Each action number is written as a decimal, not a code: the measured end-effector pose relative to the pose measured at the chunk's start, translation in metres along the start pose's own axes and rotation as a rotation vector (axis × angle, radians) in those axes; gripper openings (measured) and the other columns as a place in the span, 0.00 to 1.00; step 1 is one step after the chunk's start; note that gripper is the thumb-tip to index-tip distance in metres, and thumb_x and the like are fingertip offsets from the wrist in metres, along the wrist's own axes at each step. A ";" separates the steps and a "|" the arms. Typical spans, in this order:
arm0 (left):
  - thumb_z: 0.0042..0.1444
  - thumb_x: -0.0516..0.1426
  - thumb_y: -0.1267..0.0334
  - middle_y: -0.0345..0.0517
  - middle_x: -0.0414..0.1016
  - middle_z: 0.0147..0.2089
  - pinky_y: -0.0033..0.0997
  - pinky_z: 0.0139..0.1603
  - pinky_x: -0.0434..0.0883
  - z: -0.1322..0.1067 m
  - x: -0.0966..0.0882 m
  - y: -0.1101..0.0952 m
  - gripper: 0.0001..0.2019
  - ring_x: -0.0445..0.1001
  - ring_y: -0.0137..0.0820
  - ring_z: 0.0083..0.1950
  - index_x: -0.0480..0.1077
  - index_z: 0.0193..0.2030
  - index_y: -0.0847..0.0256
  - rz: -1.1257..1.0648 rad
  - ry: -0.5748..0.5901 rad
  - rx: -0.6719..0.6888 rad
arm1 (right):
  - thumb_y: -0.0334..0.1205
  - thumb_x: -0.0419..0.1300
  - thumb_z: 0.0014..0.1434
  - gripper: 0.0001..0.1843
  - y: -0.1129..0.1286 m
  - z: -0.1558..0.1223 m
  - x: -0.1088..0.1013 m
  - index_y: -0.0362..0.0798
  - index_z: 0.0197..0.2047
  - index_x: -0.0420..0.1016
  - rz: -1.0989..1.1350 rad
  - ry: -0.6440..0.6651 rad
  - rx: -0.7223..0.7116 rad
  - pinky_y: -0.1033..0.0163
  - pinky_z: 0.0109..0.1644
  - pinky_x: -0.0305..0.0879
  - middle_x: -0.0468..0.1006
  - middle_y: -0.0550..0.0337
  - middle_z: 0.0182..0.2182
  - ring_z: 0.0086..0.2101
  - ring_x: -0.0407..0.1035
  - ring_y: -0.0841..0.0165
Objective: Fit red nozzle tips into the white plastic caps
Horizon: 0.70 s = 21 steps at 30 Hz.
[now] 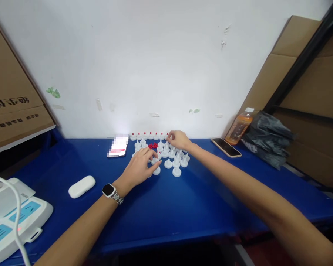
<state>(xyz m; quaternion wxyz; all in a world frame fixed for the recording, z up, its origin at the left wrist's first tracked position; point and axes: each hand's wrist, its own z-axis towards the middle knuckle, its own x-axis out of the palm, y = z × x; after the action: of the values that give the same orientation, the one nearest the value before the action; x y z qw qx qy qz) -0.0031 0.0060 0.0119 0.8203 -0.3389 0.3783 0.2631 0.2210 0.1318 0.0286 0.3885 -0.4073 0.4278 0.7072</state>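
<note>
Several small white caps lie in a cluster on the blue table, with a little heap of red tips among them. Along the wall stands a row of white caps fitted with red tips. My left hand, with a watch on its wrist, rests over the near left part of the cluster, its fingers curled around a white cap. My right hand reaches to the right end of the row, fingers pinched together on something I cannot make out.
A lit phone lies left of the caps and a second phone to the right. An orange drink bottle and a black plastic bag stand at the right. A white case, a white device and cardboard boxes sit on the left.
</note>
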 end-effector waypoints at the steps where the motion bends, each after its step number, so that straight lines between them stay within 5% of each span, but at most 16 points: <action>1: 0.65 0.53 0.52 0.44 0.69 0.40 0.39 0.45 0.68 0.000 -0.001 0.000 0.11 0.69 0.36 0.42 0.69 0.42 0.57 -0.006 -0.002 -0.010 | 0.44 0.59 0.59 0.11 0.005 -0.003 0.001 0.48 0.39 0.80 -0.001 0.024 -0.025 0.63 0.43 0.61 0.82 0.56 0.34 0.37 0.73 0.65; 7: 0.66 0.51 0.53 0.45 0.70 0.40 0.39 0.44 0.68 0.000 -0.004 0.000 0.11 0.69 0.36 0.42 0.70 0.40 0.57 0.010 0.007 -0.033 | 0.34 0.60 0.56 0.07 0.018 0.000 -0.003 0.45 0.33 0.81 0.081 0.085 -0.028 0.65 0.40 0.62 0.83 0.55 0.32 0.35 0.73 0.67; 13: 0.65 0.52 0.54 0.47 0.70 0.46 0.42 0.51 0.68 0.002 -0.007 0.003 0.12 0.69 0.39 0.49 0.67 0.50 0.57 0.008 -0.130 -0.048 | 0.37 0.60 0.57 0.08 0.042 -0.023 -0.033 0.45 0.33 0.81 0.296 -0.124 -0.124 0.64 0.39 0.63 0.82 0.56 0.30 0.32 0.71 0.68; 17: 0.65 0.52 0.52 0.50 0.70 0.52 0.43 0.52 0.69 0.002 -0.007 0.003 0.18 0.69 0.41 0.53 0.62 0.58 0.57 0.001 -0.147 -0.062 | 0.42 0.62 0.57 0.09 0.074 -0.046 -0.039 0.45 0.33 0.80 0.580 0.036 -0.227 0.65 0.33 0.63 0.80 0.59 0.27 0.28 0.69 0.70; 21: 0.68 0.47 0.52 0.50 0.72 0.45 0.42 0.45 0.70 0.001 -0.006 0.007 0.16 0.72 0.41 0.47 0.63 0.55 0.58 0.005 -0.069 -0.098 | 0.44 0.62 0.58 0.12 0.088 -0.051 -0.034 0.44 0.33 0.79 0.735 0.177 -0.289 0.66 0.31 0.63 0.79 0.59 0.26 0.27 0.69 0.71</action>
<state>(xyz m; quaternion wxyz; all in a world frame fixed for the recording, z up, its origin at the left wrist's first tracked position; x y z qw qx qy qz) -0.0114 0.0099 0.0149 0.8145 -0.3686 0.3372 0.2951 0.1668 0.0488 0.0691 0.0101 -0.3369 0.4731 0.8140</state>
